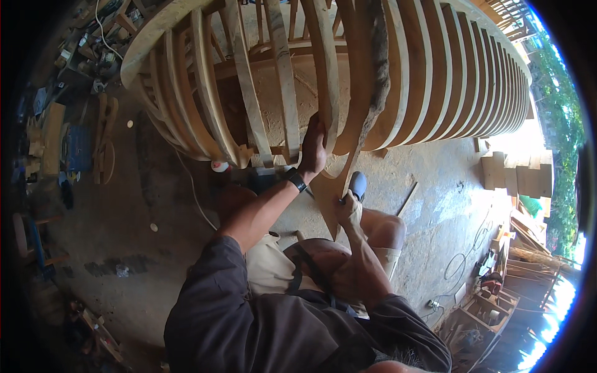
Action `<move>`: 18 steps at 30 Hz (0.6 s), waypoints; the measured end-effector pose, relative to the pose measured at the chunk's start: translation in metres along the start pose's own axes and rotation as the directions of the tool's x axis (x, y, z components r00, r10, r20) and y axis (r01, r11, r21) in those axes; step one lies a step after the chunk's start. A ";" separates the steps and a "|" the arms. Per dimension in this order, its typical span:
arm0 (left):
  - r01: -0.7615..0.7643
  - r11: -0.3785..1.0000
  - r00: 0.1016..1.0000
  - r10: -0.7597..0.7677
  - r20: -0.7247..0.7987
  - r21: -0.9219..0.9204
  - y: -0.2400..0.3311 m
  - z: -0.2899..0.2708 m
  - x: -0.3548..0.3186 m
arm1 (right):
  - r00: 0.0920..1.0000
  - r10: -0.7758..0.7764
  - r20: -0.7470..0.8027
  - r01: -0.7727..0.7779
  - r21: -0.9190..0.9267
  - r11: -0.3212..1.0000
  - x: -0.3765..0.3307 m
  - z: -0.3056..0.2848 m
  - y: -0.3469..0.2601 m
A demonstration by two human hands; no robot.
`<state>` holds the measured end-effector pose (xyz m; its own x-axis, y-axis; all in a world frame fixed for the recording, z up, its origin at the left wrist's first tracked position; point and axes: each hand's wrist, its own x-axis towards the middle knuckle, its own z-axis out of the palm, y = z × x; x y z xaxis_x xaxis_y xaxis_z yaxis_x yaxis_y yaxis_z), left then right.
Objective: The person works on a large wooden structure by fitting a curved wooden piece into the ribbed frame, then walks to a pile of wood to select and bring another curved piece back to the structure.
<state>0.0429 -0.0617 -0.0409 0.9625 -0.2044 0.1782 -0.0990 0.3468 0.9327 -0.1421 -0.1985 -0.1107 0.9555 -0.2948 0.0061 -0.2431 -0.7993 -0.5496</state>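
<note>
Concrete floor [106,230], dusty; a ribbed wooden frame [286,81] arches from 10 to 2 o'clock. On my feed, a long brown board [359,127] runs from 1 o'clock to near centre: smooth face, rough dark bark-like right edge, lower end tapering to a point. Hands apart. Right hand [350,210], near centre toward 4 o'clock, curled on the board's lower edge. Left hand [313,148], toward 12 o'clock, against wood; I cannot tell whether it grips board or rib.
</note>
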 end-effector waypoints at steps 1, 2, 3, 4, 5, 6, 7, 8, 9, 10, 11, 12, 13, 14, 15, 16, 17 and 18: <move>-0.038 0.999 0.999 0.038 -0.021 0.010 0.002 0.001 0.001 | 1.000 0.006 0.003 -0.006 0.022 1.000 0.000 0.000 0.001; -0.076 0.997 0.996 0.077 -0.041 0.022 0.005 0.003 0.002 | 1.000 0.011 0.006 -0.011 0.043 0.999 0.000 -0.001 0.000; -0.113 0.993 0.991 0.115 -0.061 0.035 0.007 0.005 0.003 | 1.000 -0.018 -0.020 0.018 0.002 1.000 0.000 0.003 0.003; -0.107 0.994 0.992 0.107 -0.073 0.008 0.008 0.007 0.003 | 0.999 -0.028 -0.022 0.029 0.020 0.999 0.001 0.003 0.005; -0.101 0.995 0.992 0.099 -0.083 -0.019 0.009 0.009 0.003 | 0.999 -0.037 -0.024 0.038 0.037 0.999 0.001 0.003 0.006; -0.095 0.994 0.992 0.090 -0.093 -0.045 0.010 0.010 0.002 | 0.999 -0.046 -0.026 0.047 0.055 0.997 0.000 0.003 0.008; -0.101 0.995 0.989 0.101 -0.105 0.002 0.008 0.008 0.003 | 0.999 -0.040 -0.020 0.041 0.062 0.997 0.001 0.004 0.007; -0.106 0.994 0.988 0.107 -0.108 0.013 0.006 0.007 0.004 | 0.999 -0.034 -0.014 0.035 0.069 0.997 0.001 0.005 0.006; -0.111 0.994 0.987 0.113 -0.111 0.023 0.004 0.006 0.006 | 1.000 -0.027 -0.008 0.028 0.076 0.997 0.001 0.006 0.006; -0.113 0.993 0.987 0.116 -0.109 0.031 0.004 0.006 0.007 | 1.000 -0.029 -0.012 0.030 0.074 0.997 0.001 0.006 0.006; -0.112 0.993 0.988 0.114 -0.107 0.022 0.003 0.006 0.008 | 0.999 -0.031 -0.016 0.032 0.071 0.997 0.001 0.006 0.006; -0.111 0.994 0.988 0.112 -0.104 0.014 0.003 0.006 0.009 | 0.999 -0.033 -0.020 0.034 0.069 0.997 0.000 0.006 0.007; -0.111 0.994 0.989 0.111 -0.101 0.006 0.005 0.007 0.010 | 0.999 -0.032 -0.018 0.033 0.068 0.997 0.001 0.006 0.007; -0.099 0.995 0.991 0.097 -0.090 -0.011 0.006 0.007 0.011 | 0.999 -0.031 -0.016 0.032 0.068 0.997 0.001 0.006 0.006; -0.086 0.996 0.993 0.084 -0.078 -0.029 0.008 0.006 0.010 | 0.999 -0.030 -0.014 0.031 0.067 0.997 0.000 0.006 0.006; -0.076 0.996 0.995 0.073 -0.067 -0.046 0.008 0.006 0.011 | 0.999 -0.032 -0.007 0.032 0.062 0.998 0.000 0.006 0.006; -0.097 0.994 0.992 0.093 -0.082 -0.042 0.008 0.006 0.013 | 0.999 -0.033 -0.001 0.033 0.057 0.998 0.000 0.005 0.005; -0.117 0.992 0.989 0.113 -0.097 -0.039 0.009 0.007 0.014 | 0.999 -0.034 0.006 0.034 0.051 0.998 0.000 0.005 0.005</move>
<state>0.0540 -0.0676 -0.0283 0.9651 -0.0739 0.2512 -0.2014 0.4035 0.8925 -0.1426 -0.1998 -0.1179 0.9644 -0.2639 0.0198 -0.2015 -0.7808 -0.5913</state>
